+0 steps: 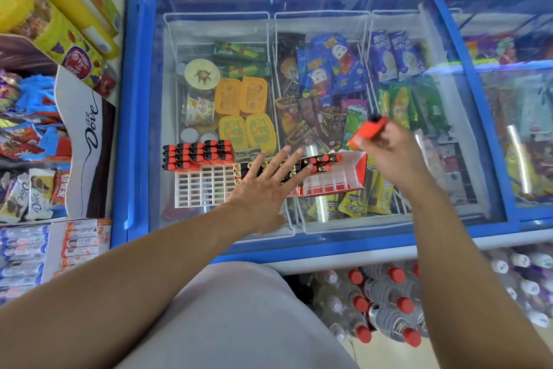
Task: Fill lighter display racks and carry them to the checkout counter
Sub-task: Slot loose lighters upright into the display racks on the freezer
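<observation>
A single orange lighter (pixel 368 131) is pinched in the curled fingers of the right hand (pixel 386 150), held above the freezer's glass lid (pixel 299 0), just beyond the supply box (pixel 332 177); the left hand (pixel 266 183) is laid flat, fingers straight, on that box's lighters, gripping nothing; the white rack (pixel 203 186) lies to the left on the same lid, only its far rows filled; filling is judged to be under way; next, the lighter must be carried across and slotted upright into an empty cell.

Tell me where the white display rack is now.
In the head view, the white display rack lies on the freezer lid, left of the left hand, partly filled with orange lighters.
</observation>
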### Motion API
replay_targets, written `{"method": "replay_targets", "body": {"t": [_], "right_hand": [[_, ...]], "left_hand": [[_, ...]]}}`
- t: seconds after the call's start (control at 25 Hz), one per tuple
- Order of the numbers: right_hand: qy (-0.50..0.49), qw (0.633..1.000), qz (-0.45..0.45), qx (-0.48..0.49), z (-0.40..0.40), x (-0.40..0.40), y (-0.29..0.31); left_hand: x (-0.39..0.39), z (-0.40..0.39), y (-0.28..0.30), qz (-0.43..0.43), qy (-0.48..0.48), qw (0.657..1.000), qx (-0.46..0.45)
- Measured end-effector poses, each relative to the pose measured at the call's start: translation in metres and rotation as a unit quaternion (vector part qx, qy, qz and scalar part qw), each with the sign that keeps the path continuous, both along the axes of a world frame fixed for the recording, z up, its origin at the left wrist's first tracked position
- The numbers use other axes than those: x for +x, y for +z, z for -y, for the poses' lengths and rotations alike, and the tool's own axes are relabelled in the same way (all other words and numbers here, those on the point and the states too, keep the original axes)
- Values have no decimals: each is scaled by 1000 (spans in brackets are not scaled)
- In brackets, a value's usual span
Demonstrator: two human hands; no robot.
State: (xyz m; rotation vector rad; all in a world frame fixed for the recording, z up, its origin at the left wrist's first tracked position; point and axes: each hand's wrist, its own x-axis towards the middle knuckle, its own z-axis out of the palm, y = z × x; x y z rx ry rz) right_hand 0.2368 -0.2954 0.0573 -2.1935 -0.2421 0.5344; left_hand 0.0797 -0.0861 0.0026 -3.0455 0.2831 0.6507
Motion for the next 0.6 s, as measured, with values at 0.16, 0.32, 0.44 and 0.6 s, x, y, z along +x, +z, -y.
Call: {"method": "replay_targets", "body": {"t": [0.16,0.32,0.44,0.6], "right_hand": [[93,988,74,-94,16,-35,-19],[135,974,138,-117,9,-40,-47],[124,972,169,-106,4,-42,-58],[104,972,195,-85,1,-48,-58]], "left_hand": [[-1,0,0,-2,4,1000,-9],[-4,-3,0,14,7,1000,-25],[-17,-12,-1,43,8,998,-38],[-31,-21,-3,59,16,997,-47]]}}
